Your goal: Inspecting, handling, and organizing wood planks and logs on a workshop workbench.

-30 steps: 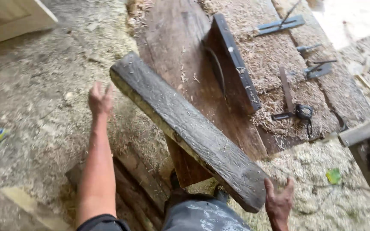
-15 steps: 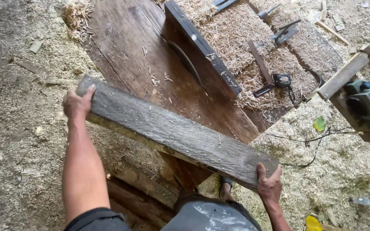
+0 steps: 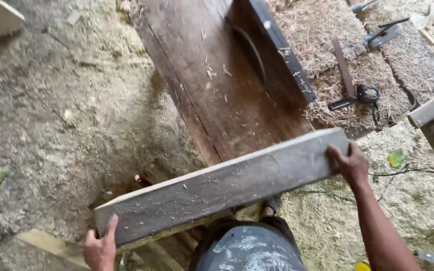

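Both hands grip one grey plank (image 3: 222, 185): the left hand (image 3: 100, 246) clasps its lower end, the right hand (image 3: 350, 163) its upper end.

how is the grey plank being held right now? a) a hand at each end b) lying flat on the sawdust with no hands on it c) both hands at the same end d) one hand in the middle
a: the left hand grips the lower left end of the grey plank and the right hand grips its upper right end.
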